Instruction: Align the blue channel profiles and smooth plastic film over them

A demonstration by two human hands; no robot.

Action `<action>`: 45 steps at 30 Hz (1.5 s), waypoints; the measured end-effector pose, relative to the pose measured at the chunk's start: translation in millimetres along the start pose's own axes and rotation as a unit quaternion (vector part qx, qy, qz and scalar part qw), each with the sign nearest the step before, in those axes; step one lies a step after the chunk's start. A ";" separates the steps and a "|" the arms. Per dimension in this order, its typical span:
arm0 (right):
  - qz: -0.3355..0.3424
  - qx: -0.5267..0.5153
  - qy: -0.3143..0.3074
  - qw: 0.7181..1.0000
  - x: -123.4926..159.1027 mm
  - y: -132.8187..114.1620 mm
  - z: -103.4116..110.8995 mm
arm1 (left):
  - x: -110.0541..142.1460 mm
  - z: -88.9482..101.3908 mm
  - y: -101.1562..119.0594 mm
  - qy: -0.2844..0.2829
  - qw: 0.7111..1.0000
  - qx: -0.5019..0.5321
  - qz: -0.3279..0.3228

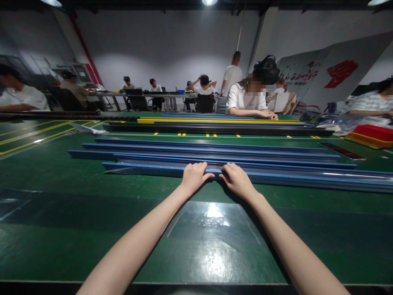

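A long blue channel strip (291, 179) lies crosswise on the green table, the nearest of several such strips. My left hand (194, 177) is curled over its near edge, thumb pointing inward along the front. Close beside it, my right hand (238, 179) grips the same strip, its fingers over the top and its thumb on the near side. A short stretch of blue shows between the two thumbs. Just beyond, more blue strips (196, 152) lie roughly parallel to this one.
Farther back are a black strip (221, 130) and yellow strips (221, 121). A dark flat phone-like device (342, 150) and a red tray (373, 135) lie at the right. Clear sheeting (211, 237) covers the near tabletop (61, 254). Across the table sits a person in a headset (250, 96).
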State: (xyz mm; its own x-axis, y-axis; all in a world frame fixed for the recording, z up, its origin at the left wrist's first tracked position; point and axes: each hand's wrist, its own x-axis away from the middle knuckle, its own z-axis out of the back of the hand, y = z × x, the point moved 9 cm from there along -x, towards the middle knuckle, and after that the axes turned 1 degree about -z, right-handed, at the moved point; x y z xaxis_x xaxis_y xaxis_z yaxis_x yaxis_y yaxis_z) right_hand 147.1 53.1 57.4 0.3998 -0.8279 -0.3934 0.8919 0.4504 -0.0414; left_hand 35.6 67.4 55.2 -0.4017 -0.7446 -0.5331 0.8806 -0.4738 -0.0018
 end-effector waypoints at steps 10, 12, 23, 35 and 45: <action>0.017 0.083 0.002 0.996 -3.7 -3.5 1.5 | 3.6 0.5 6.9 0.035 0.998 -0.042 -0.029; 0.017 0.097 -0.003 0.995 -4.3 -4.2 1.4 | 3.5 0.2 7.2 0.037 0.998 -0.043 -0.031; 0.016 0.130 -0.030 0.991 -5.8 -5.1 -1.5 | 3.8 1.0 7.4 0.034 0.998 -0.043 -0.033; 0.008 0.118 -0.063 0.991 -7.3 -4.1 4.2 | 3.6 -1.0 10.4 0.000 0.999 -0.004 -0.054; -0.058 0.124 -0.088 0.987 5.5 25.9 15.4 | 7.5 0.6 30.6 0.023 0.987 -0.003 -0.161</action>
State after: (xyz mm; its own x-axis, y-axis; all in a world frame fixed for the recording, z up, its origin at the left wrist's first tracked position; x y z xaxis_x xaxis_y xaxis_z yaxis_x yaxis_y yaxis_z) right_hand 175.6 55.1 68.4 0.3034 -0.9241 -0.2323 0.9493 0.2719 0.1580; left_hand 59.4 47.1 51.7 -0.6491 -0.5339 -0.5420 0.7107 -0.6797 -0.1816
